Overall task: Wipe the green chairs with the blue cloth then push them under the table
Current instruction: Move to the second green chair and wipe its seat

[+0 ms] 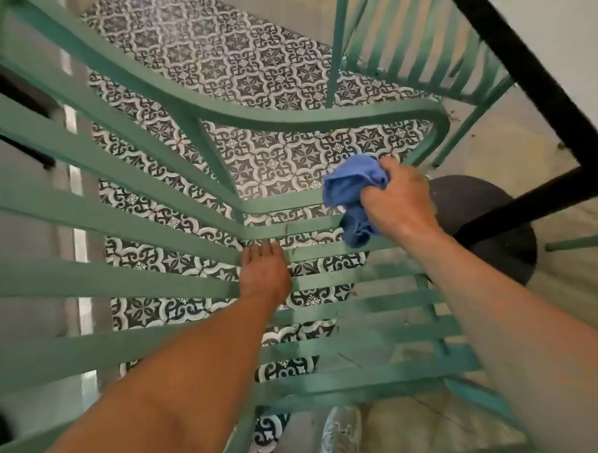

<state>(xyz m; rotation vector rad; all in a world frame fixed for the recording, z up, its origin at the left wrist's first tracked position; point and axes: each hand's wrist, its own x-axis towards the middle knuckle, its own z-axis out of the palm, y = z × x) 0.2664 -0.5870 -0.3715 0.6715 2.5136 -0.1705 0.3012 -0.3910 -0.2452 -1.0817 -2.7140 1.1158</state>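
Left hand (265,272) lies flat, fingers loose, on a seat slat of the near green chair (125,213) at centre; right hand (397,201) clutches the bunched blue cloth (353,196) against slats. Wiping looks midway; second green chair (416,43), upper right, beside the black-framed table (524,76), not yet pushed under.

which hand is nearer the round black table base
The right. The right hand, bunching the blue cloth, sits right beside the black table base, overlapping its edge in view. The left hand rests on the chair slats, further left.
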